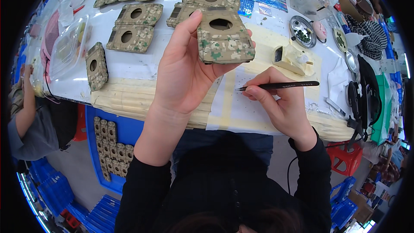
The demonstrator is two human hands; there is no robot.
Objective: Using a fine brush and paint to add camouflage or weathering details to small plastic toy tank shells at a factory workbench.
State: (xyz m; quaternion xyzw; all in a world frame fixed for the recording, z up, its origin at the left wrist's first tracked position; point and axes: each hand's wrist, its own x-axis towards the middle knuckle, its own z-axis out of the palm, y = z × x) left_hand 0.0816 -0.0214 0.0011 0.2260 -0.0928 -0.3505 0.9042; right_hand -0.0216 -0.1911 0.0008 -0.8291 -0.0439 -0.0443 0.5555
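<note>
My left hand (179,75) holds up a camouflage-painted model tank hull (226,48) above the table, thumb along its left side and fingers beneath it. A round opening shows in the hull's top. In my right hand (284,101) a pair of black tweezers (295,85) is pinched, its tips pointing left, just over a white paper sheet (243,114). Tiny dark specks are scattered on that sheet. Whether the tips grip anything is too small to tell. Beyond the raised hull lies another camouflage hull (230,1), partly covered.
More hulls (133,36) lie at the left and back, one single hull (97,67) near the front edge. At right are a taped block (293,59), a round tin (302,31) with dark green bits, and a metal tool (335,106). Below left, a blue tray (123,184) holds several hulls.
</note>
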